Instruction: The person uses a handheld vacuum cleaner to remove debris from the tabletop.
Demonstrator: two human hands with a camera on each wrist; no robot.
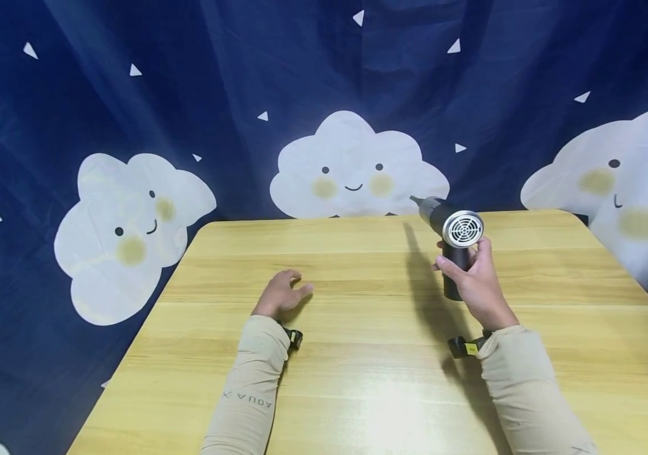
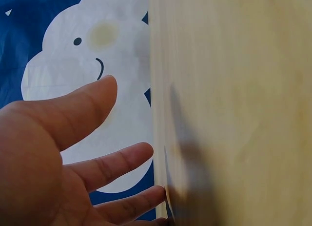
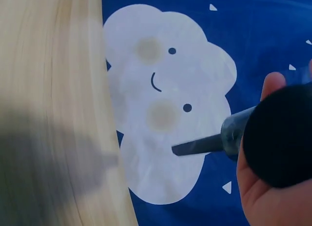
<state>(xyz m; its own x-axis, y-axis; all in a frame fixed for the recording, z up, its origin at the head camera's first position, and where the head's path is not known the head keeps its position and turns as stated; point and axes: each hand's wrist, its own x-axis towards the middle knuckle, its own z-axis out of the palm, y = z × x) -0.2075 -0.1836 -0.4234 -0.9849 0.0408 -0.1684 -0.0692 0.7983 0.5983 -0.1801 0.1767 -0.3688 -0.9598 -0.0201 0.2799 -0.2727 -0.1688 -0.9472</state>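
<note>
A dark hair dryer (image 1: 436, 213) with a silver vented back and a narrow nozzle is held above the right half of the table. My right hand (image 1: 478, 278) grips it round the handle, and the nozzle points away and a little to the left. In the right wrist view the round handle end (image 3: 280, 138) looms close, with the flat nozzle (image 3: 197, 145) beyond it. My left hand (image 1: 281, 293) is at the left middle of the table, holding nothing. The left wrist view shows its thumb and fingers (image 2: 114, 165) spread apart.
The wooden table (image 1: 358, 354) has its far edge close to a dark blue curtain (image 1: 312, 50) printed with smiling clouds (image 1: 352, 151) and small white triangles. Camera bands sit on both wrists. The dryer and right arm cast a long shadow on the tabletop.
</note>
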